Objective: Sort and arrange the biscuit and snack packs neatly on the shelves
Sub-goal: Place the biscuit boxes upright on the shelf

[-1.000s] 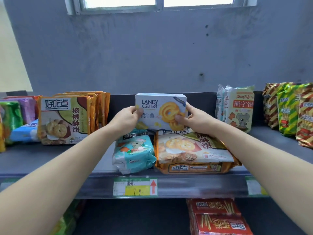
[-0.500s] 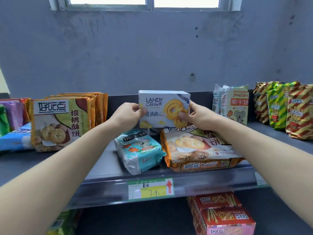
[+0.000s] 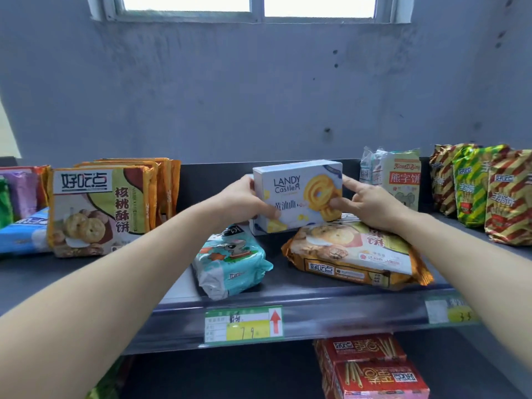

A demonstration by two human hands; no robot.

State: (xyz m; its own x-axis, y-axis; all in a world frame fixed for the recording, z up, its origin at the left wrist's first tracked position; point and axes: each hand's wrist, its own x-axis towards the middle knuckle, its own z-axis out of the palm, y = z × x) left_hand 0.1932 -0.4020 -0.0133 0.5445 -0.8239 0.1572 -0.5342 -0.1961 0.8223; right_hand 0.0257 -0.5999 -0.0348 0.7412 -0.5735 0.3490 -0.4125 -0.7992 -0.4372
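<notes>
Daylight is pouring in white through the window [image 3: 187,2] up top, with a grey frame and a bar splitting the panes. Below it runs the wall [image 3: 259,96], blue-grey plaster, scuffed and dotted with a few dark spots. Against it stands the dark grey shelf [image 3: 43,272], its low back panel [image 3: 216,180] darker, and a green-and-yellow price label [image 3: 243,325] on the front rail.

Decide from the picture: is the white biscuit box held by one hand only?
No, the left hand and the right hand each grip an end of the white biscuit box.
</notes>
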